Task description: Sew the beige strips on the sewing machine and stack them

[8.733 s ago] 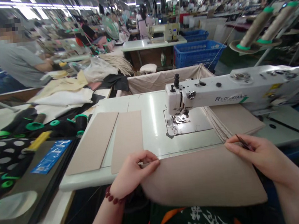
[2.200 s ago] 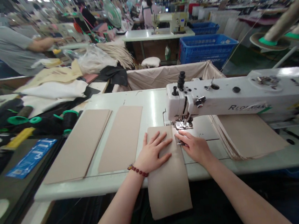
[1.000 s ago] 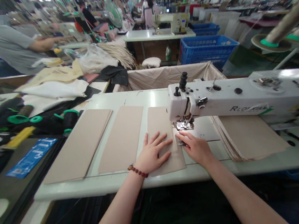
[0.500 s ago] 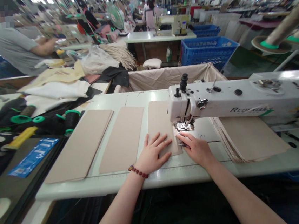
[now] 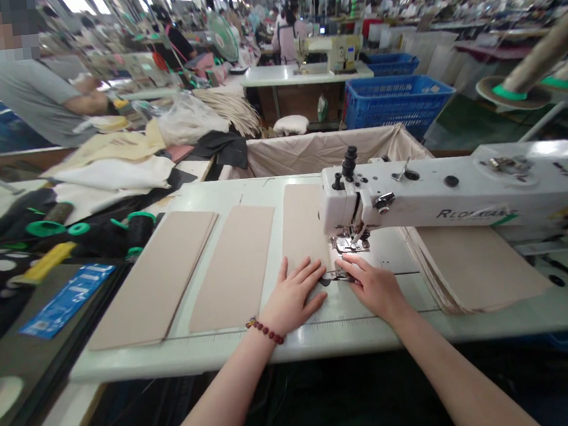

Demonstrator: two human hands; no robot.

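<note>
A beige fabric panel (image 5: 301,219) lies partly under the head of the white sewing machine (image 5: 387,193), its right edge at the presser foot (image 5: 351,241). My left hand (image 5: 295,295) rests flat with fingers spread, the fingertips on the near end of this panel. Close to the foot, my right hand (image 5: 377,288) has its fingers stretched forward beside the panel's edge and a small metal guide; its thumb is largely hidden, and I see nothing held in it. Further left lie a single beige panel (image 5: 236,264) and a stack of beige panels (image 5: 152,279).
More beige pieces (image 5: 480,264) are piled under the machine arm. At left are black thread spools (image 5: 140,230), a blue packet (image 5: 66,301) and cloth scraps. A fabric-lined bin (image 5: 308,150) and a blue crate (image 5: 396,102) stand behind. A co-worker (image 5: 26,97) is at far left.
The panel under the machine has slid away from me, so its near end lies further forward. Both hands stay almost in place. The view has shifted slightly.
</note>
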